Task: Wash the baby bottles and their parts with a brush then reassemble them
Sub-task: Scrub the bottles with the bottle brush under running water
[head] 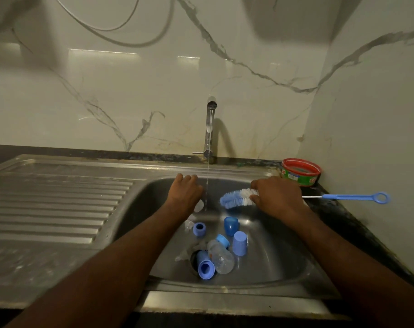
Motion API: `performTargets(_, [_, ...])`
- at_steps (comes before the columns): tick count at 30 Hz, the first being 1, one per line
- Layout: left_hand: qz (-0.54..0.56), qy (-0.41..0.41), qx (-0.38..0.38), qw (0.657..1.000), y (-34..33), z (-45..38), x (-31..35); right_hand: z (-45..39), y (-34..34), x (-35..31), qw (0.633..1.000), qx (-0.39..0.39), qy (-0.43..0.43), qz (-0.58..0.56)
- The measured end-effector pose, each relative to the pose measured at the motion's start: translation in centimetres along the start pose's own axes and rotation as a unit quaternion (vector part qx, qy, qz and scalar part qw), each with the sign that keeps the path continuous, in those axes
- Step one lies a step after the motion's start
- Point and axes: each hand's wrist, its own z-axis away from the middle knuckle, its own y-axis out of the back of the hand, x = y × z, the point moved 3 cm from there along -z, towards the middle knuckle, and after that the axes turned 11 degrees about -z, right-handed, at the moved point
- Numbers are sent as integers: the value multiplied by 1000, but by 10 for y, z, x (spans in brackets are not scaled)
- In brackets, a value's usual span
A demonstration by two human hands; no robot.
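My right hand (278,195) grips a bottle brush (236,197) at the base of its blue and white bristles, with the blue handle sticking out to the right over the counter. My left hand (185,189) is held just left of the thin water stream, fingers curled, and something pale shows under it that I cannot identify. In the steel sink (272,256) lie a clear baby bottle (221,256), a blue collar ring (199,229), two blue caps (231,226) (239,243) and a blue tube-shaped part (205,266) over the drain. Clear teat pieces lie near them.
The tap (209,129) at the back is running. A red and green tub of dish soap (300,171) stands on the dark counter at the right. A ribbed steel drainboard (54,204) stretches to the left. A marble wall closes the back and right.
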Motion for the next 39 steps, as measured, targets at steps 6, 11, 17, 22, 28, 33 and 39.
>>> performTargets(6, [346, 84, -29, 934, -14, 3, -1, -2, -10, -5, 999, -20, 2, -36])
performTargets(11, [495, 180, 11, 850, -7, 6, -4, -3, -19, -5, 989, -94, 9, -118])
performTargets(17, [517, 199, 19, 832, 4, -2, -3, 4, -19, -13, 992, -51, -25, -110])
performTargets(22, [522, 201, 24, 829, -13, -9, 4, 5, -24, -12, 993, -58, -25, -95])
performTargets(28, [523, 181, 53, 831, -26, -18, 8, -1, -37, -10, 995, -69, -16, -64])
performTargets(33, [540, 171, 119, 815, -13, -19, 3, -3, -42, -16, 995, -84, 0, -60])
performTargets(39, [504, 209, 89, 833, -23, -12, -1, -3, -40, -11, 993, -91, -16, -68])
